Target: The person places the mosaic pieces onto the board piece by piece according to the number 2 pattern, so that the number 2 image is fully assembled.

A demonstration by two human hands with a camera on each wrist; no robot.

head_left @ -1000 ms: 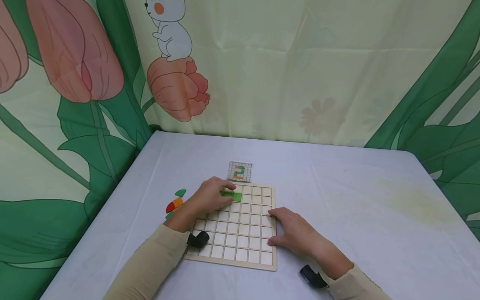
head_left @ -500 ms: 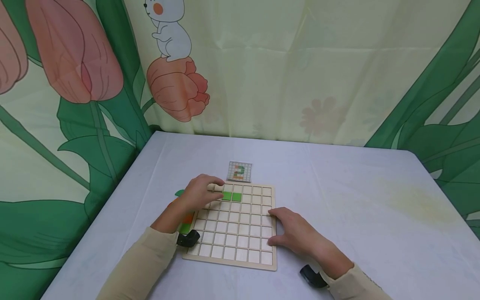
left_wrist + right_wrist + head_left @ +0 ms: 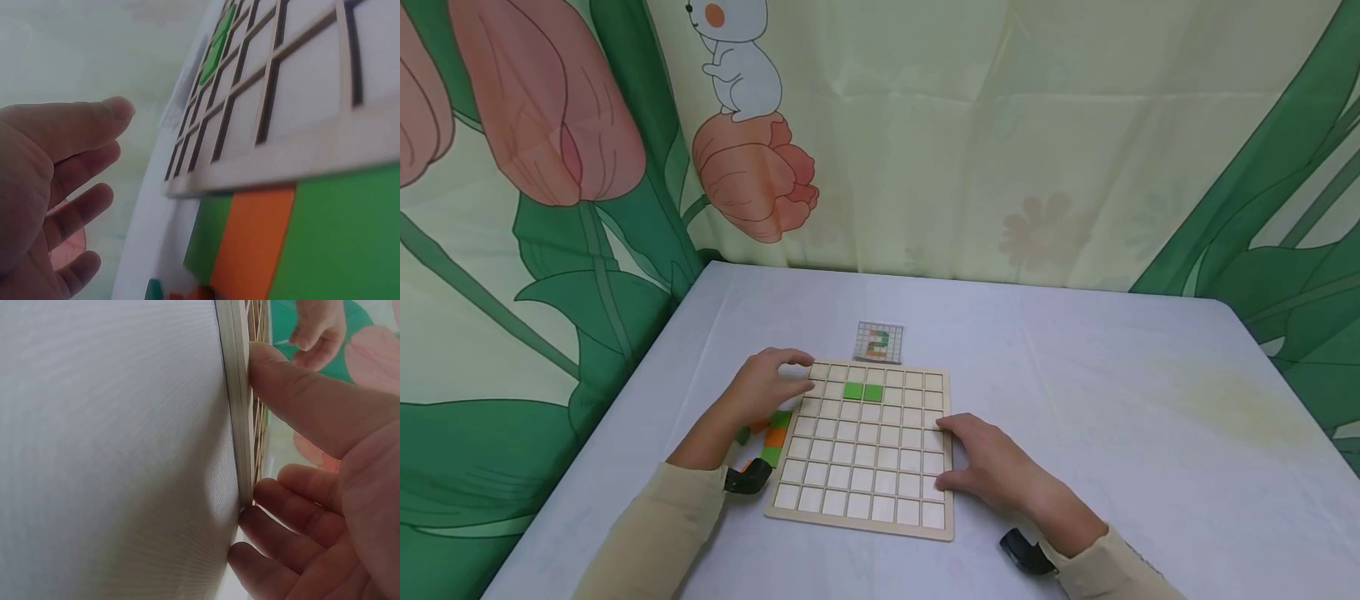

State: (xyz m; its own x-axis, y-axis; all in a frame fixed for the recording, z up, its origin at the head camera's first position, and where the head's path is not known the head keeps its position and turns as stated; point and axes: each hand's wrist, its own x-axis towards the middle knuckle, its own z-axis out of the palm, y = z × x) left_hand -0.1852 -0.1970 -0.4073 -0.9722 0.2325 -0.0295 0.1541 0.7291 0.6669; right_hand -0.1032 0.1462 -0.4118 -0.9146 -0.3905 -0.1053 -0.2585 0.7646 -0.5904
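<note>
A wooden grid board [image 3: 862, 477] lies on the white table. Two green square tiles [image 3: 862, 392] sit side by side in its second row from the far edge. My left hand [image 3: 760, 396] hovers by the board's far left corner with fingers loosely bent; in the left wrist view nothing lies between thumb and fingers. My right hand [image 3: 992, 467] rests against the right edge; in the right wrist view the thumb [image 3: 294, 394] lies on the rim and some fingertips touch the side. Beside the left edge, green and orange tiles [image 3: 775, 437] lie in a row.
A small pattern card [image 3: 879, 342] with a green and orange figure on a grid lies beyond the board's far edge. More orange and dark green pieces [image 3: 742, 435] are partly hidden under my left wrist. A printed curtain [image 3: 970, 167] hangs behind the table.
My left hand has drawn back to the left from the green tiles, leaving both in view in the grid. My right hand has stayed at the board's right edge.
</note>
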